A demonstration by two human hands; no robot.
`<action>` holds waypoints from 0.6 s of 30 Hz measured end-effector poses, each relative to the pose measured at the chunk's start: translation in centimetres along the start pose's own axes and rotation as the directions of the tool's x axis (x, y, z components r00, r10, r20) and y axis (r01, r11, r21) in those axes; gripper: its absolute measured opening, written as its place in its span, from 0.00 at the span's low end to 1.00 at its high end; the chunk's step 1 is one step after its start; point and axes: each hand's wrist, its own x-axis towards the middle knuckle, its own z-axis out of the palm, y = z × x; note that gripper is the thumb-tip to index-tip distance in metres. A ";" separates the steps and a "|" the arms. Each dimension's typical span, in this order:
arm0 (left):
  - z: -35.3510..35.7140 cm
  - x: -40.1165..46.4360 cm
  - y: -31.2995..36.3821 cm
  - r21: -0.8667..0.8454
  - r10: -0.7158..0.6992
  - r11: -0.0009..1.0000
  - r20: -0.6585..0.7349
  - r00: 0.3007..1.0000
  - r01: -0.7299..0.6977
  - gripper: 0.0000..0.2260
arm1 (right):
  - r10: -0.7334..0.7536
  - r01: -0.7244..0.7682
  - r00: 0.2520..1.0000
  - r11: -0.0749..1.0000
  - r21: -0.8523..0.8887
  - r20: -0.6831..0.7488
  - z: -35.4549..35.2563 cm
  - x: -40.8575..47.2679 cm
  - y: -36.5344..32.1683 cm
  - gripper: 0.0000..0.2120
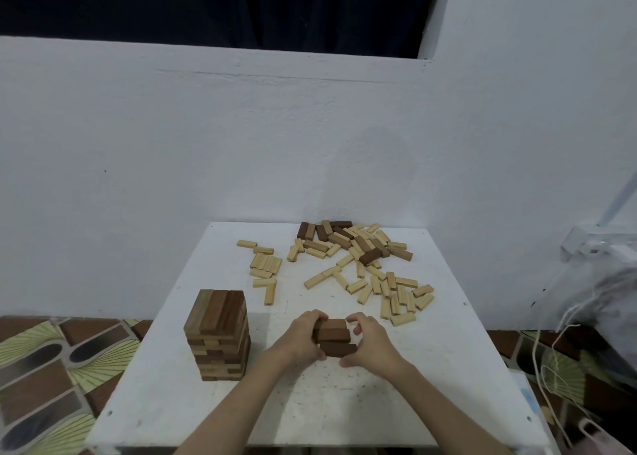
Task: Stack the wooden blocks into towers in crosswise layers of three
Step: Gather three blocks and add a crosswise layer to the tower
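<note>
Three dark brown blocks [333,336] lie side by side as one layer near the middle of the white table [431,368]. My left hand [303,337] grips their left ends with curled fingers. My right hand [367,342] cups their right ends, fingers and thumb curled round them. A finished tower [218,334] of crosswise layers stands at the table's left. Loose pale and dark blocks [358,265] lie scattered across the far right of the table.
A small group of pale blocks [265,265] lies at the far middle. A white wall stands right behind the table. Patterned floor shows at the left; a bag with white cord [565,344] hangs at the right.
</note>
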 end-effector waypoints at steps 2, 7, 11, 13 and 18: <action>-0.2 0.1 0.1 0.015 0.010 1.000 -0.014 1.000 -0.009 0.32 | 0.026 -0.027 1.000 0.999 0.018 0.012 0.0 0.1 0.0 0.38; -0.2 0.1 0.2 -0.016 -0.046 0.999 -0.041 0.998 0.046 0.36 | 0.062 -0.064 0.998 0.994 0.084 0.025 -0.3 0.2 0.0 0.38; -0.3 0.0 0.3 -0.066 -0.077 0.995 -0.065 0.995 0.073 0.37 | 0.079 -0.081 0.997 0.987 0.137 0.020 -0.3 0.4 0.0 0.36; -0.3 0.1 0.2 -0.107 -0.104 0.990 -0.071 0.992 0.096 0.36 | 0.094 -0.095 0.995 0.982 0.166 0.011 -0.3 0.5 0.1 0.36; -0.3 0.2 -0.1 -0.177 -0.160 0.973 -0.056 0.986 0.148 0.34 | 0.150 -0.135 0.988 0.950 0.283 -0.030 -0.1 0.7 0.3 0.33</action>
